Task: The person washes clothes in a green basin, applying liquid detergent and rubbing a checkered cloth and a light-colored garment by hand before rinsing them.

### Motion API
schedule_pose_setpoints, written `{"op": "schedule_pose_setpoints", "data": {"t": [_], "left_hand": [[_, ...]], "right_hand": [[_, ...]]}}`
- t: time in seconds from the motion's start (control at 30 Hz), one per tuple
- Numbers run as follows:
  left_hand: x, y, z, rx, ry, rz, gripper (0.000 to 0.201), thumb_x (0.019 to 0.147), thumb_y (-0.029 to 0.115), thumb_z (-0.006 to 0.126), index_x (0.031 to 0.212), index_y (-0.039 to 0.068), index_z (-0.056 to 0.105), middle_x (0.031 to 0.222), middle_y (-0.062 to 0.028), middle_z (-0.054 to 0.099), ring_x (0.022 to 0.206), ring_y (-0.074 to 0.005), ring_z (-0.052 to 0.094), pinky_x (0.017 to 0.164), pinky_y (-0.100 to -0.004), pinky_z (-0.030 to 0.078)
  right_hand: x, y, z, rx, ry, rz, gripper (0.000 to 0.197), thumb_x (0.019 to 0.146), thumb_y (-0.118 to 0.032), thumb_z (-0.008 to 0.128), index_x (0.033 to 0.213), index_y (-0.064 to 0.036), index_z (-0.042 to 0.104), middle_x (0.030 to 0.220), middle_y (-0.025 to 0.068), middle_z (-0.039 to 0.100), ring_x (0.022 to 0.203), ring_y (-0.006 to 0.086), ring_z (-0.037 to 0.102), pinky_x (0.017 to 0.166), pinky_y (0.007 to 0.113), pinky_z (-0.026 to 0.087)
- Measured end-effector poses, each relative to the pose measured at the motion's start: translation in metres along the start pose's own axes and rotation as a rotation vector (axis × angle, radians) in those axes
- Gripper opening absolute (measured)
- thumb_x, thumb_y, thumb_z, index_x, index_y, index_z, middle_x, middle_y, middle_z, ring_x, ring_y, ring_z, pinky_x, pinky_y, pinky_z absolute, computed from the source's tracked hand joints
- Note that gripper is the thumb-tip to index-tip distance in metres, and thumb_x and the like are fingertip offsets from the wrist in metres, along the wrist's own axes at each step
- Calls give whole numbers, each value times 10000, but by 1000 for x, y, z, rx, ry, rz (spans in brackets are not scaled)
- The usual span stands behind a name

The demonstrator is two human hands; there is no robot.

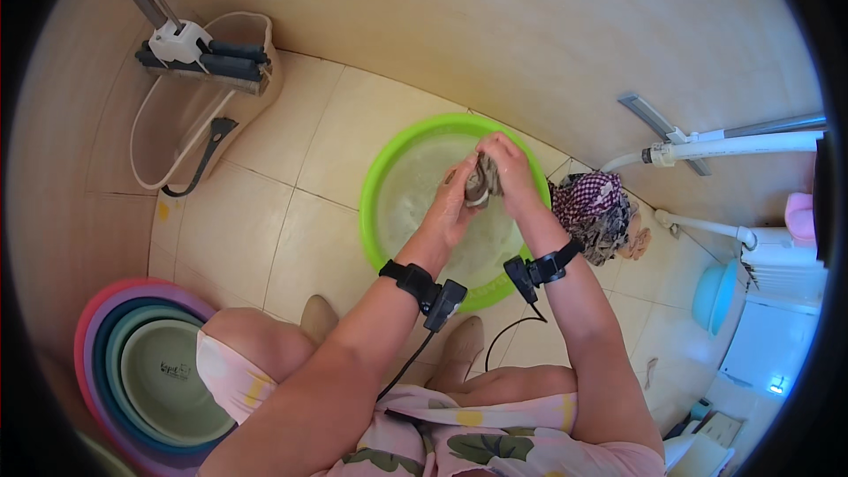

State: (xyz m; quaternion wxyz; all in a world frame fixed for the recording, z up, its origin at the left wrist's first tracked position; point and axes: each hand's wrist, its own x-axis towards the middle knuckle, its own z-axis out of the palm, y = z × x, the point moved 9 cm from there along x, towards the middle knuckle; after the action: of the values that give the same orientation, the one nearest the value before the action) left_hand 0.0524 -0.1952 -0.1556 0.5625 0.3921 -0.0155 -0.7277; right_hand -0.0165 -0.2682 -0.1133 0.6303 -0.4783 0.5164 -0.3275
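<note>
Over a round green basin [372, 238] of cloudy, sudsy water, both my hands grip a small bunched grey-brown cloth [482, 184] with a paler edge. My left hand [455, 199] closes on its left side. On the upper right side, my right hand [510, 168] has its fingers curled round the same cloth. The cloth is crumpled, so its exact kind does not show. Black straps with small boxes and cables sit on both my wrists.
Wet clothes [596, 212], one purple checked, lie on the tiles right of the basin. Nested basins [99, 344] stand at lower left. A beige mop bucket [265, 79] with a roller mop [203, 55] is at upper left. White pipes [742, 148] run along the right wall.
</note>
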Motion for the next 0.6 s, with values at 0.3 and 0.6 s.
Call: {"op": "schedule_pose_setpoints", "data": {"t": [0.3,0.6], "left_hand": [[-25,15,42,177,-398,-221,288,796,164,722,1026,74,574,933,-49,590,724,-111,531,500,-200,393],[-35,-20,52,59,-410,-337,163,774,94,689,872,77,560,698,1,508,472,-44,354,380,-187,227]], "right_hand": [[-23,-59,22,-204,-455,-159,316,905,-353,577,969,-50,639,1213,97,534,1140,196,491,976,329,376],[-19,-41,35,-38,-489,50,165,892,-216,609,872,-55,581,714,-33,515,669,57,471,622,217,404]]}}
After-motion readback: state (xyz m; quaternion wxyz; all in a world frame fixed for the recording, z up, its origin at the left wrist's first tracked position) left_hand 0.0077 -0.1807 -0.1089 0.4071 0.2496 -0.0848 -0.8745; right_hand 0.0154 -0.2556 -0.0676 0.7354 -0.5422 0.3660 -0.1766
